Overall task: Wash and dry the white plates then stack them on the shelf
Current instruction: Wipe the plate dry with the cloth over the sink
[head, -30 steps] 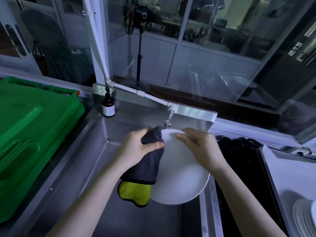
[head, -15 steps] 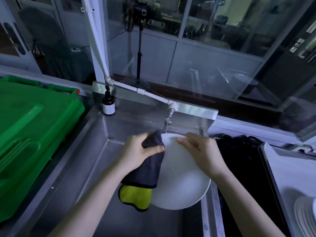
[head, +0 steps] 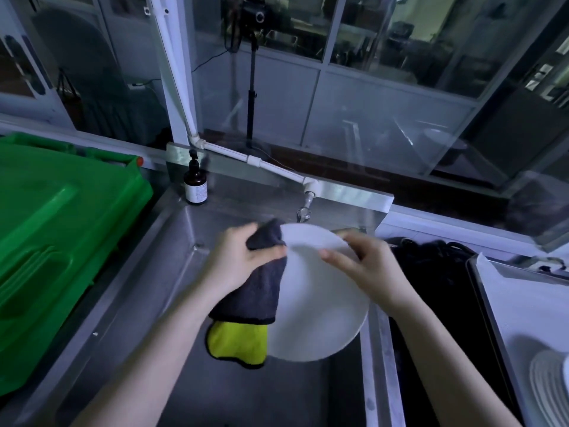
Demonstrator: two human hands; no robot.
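Note:
A white plate (head: 317, 306) is held tilted over the steel sink (head: 172, 272), just below the tap (head: 303, 212). My left hand (head: 243, 260) grips a dark grey cloth with a yellow underside (head: 249, 303) against the plate's left rim. My right hand (head: 366, 266) holds the plate's upper right edge, thumb on the face and fingers behind. A stack of white plates (head: 548, 386) sits at the lower right on a tray.
A large green plastic bin (head: 55, 241) fills the left side. A brown pump bottle (head: 195, 186) stands at the sink's back left corner. A dark basin (head: 431, 272) lies right of the sink, then a paper-lined tray (head: 523, 303). Glass panels rise behind.
The plate has turned a little and my right hand has shifted along its upper rim; the left hand with the cloth stays at the left edge.

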